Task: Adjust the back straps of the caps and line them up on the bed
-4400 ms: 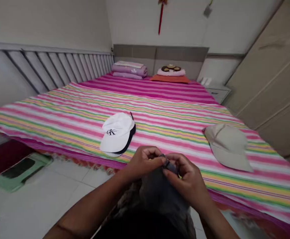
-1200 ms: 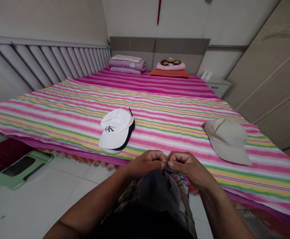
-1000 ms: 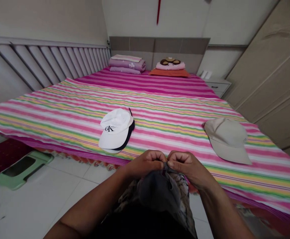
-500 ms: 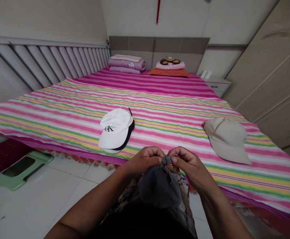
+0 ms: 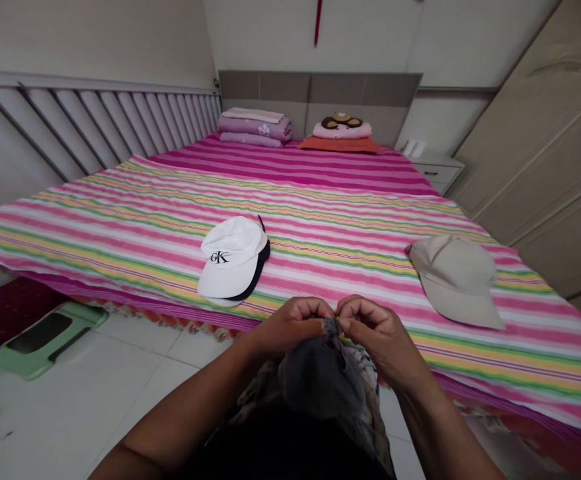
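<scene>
A dark grey cap (image 5: 320,380) hangs in front of my body, its crown toward me and its back strap (image 5: 331,326) uppermost. My left hand (image 5: 298,325) pinches the strap from the left side. From the right, my right hand (image 5: 370,327) pinches the strap's other side, fingertips almost touching those of the left. Beyond them on the bed lies a white cap (image 5: 233,260) with black letters, resting on a dark cap (image 5: 259,270) that mostly hides beneath it. A beige cap (image 5: 458,280) lies farther right.
A striped sheet (image 5: 320,213) covers the bed. Folded purple bedding (image 5: 255,127) and a pink pillow (image 5: 343,131) sit by the headboard (image 5: 280,87). On the floor at left stands a green stool (image 5: 45,340). A white nightstand (image 5: 438,173) is at far right.
My hands have drawn closer together at the strap, and less of it shows between my fingers. The caps on the bed have not moved.
</scene>
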A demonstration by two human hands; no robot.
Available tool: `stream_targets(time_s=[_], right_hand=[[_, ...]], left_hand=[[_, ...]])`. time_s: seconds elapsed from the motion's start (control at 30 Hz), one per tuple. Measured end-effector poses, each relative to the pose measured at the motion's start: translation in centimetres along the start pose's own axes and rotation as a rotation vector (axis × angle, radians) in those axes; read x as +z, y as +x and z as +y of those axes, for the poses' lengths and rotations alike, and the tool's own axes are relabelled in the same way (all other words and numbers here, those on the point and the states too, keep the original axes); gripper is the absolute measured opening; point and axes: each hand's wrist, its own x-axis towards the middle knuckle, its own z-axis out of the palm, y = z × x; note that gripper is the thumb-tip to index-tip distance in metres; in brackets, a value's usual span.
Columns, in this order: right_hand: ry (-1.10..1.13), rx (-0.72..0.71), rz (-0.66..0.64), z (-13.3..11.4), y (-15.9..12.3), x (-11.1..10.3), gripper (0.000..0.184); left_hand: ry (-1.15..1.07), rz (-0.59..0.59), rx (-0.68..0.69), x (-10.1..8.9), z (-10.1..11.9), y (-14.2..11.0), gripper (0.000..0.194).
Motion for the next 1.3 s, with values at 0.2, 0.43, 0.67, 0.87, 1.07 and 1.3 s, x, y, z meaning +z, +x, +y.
stream_targets(time_s=[0.2,0.43,0.67,0.87,1.07,1.3], right_hand=[[-0.105,-0.080,0.039,-0.3,0.0,0.0,0.013],[-0.201,-0.162,0.023,-0.3,0.1,-0.2,0.012],[-0.402,-0.278,0.259,-0.6,-0.8,0.2,0.012],[-1.010,-0.963,0.438,0.0,-1.7,1.2,0.014],[-1.254,-1.043,0.479,0.4,-1.4,1.6,0.014],[-1.225,-1.079,0.447,0.9,-1.2,2.2,0.017]], left_hand=[[0.028,0.008,0.022,-0.1,-0.1,0.0,0.024],[0.024,0.003,0.026,0.1,0.0,0.0,0.022],[-0.011,0.012,0.066,0.0,0.0,0.0,0.020],[-0.065,0.151,0.068,0.2,-0.1,0.2,0.018],[-0.079,0.204,0.127,0.4,-0.2,0.4,0.016],[-0.075,0.257,0.158,0.7,-0.2,0.3,0.015]])
